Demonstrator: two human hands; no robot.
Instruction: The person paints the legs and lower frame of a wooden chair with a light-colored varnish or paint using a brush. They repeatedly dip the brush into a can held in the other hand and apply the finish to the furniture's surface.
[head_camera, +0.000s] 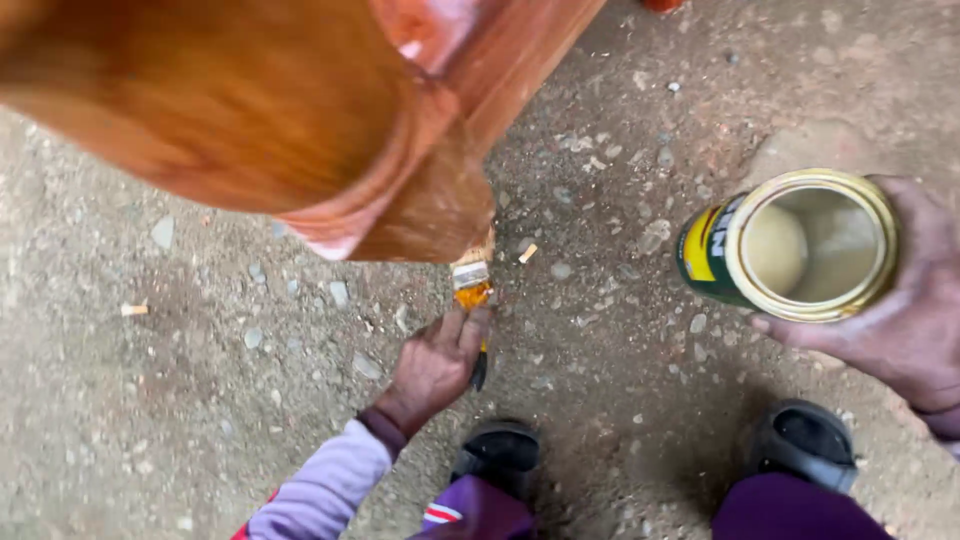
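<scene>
A glossy, orange-brown varnished wooden furniture piece (300, 120) is seen at the far left, its smooth surface shining, while the ground (620, 180) beneath is made of rough, matt grey-brown gravel and packed earth. A round metal tin (790, 245) with a shiny gold rim and a green and yellow printed side is held at the right. A small brush (472, 285) with a dull metal ferrule and orange-stained bristles is seen at the centre, and soft lilac cloth is worn as a sleeve (325, 485) at the near left.
</scene>
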